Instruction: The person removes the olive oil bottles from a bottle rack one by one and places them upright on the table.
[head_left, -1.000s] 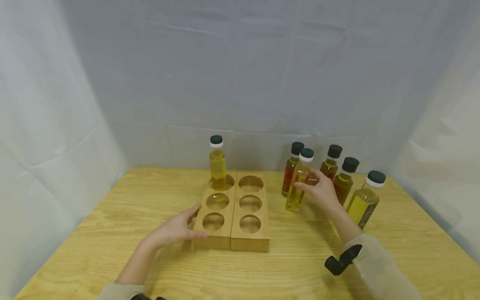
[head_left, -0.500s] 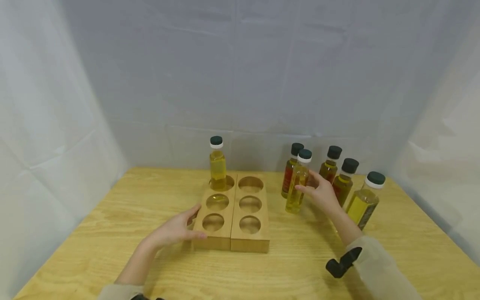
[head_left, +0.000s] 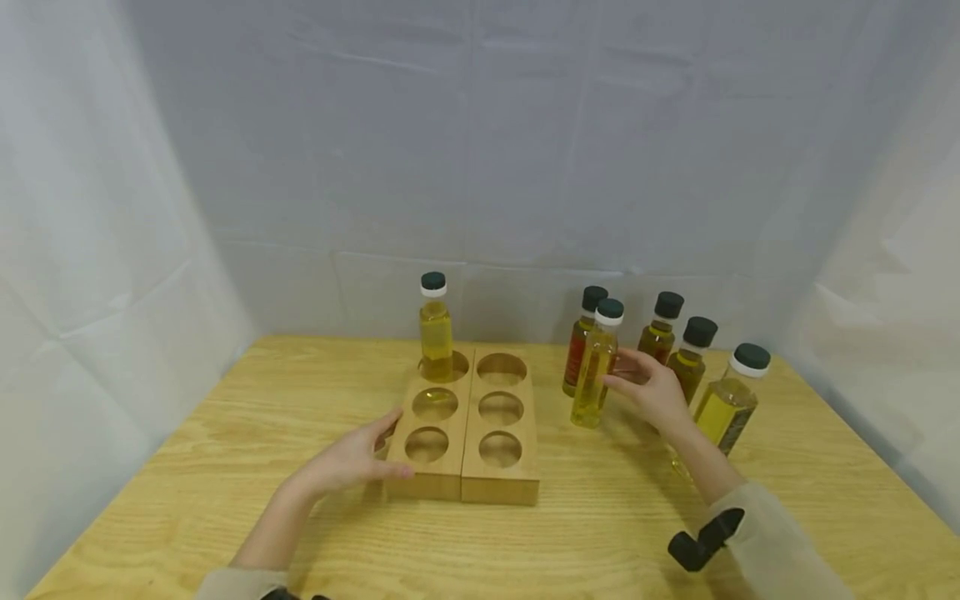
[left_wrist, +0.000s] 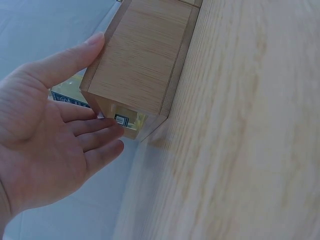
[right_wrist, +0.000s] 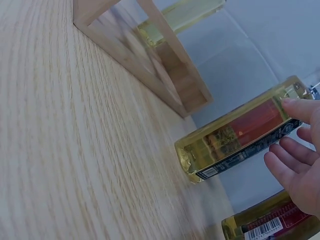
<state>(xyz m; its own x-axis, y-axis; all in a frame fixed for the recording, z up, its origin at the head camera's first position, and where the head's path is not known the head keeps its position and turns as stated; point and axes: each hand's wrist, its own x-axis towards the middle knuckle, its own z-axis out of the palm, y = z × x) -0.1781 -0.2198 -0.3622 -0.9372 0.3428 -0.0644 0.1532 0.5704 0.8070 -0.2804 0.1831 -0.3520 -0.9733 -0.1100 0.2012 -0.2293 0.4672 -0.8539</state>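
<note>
My left hand (head_left: 351,454) rests at the near left corner of a wooden bottle rack (head_left: 463,450). Its thumb touches the front while the other fingers extend loosely along the open side, as the left wrist view shows. A clear bottle of yellow oil (head_left: 437,333), green-capped, stands in the rack's back left hole. At the right, a similar oil bottle (head_left: 592,383) stands upright on the table. My right hand (head_left: 654,396) is beside it, fingers spread loosely and thumb tip right at its side. In the right wrist view this oil bottle (right_wrist: 240,132) shows a red label.
Behind and right of the right hand stand dark-capped oil bottles with red labels (head_left: 575,354) (head_left: 657,337) (head_left: 686,371). Another green-capped bottle (head_left: 723,412) stands near the right forearm. A pale cloth (head_left: 525,167) hangs behind the wooden table (head_left: 300,383).
The right hand has drawn back to the right, its thumb leaving the front of the oil bottle, which stays standing. The left hand and rack have not moved.
</note>
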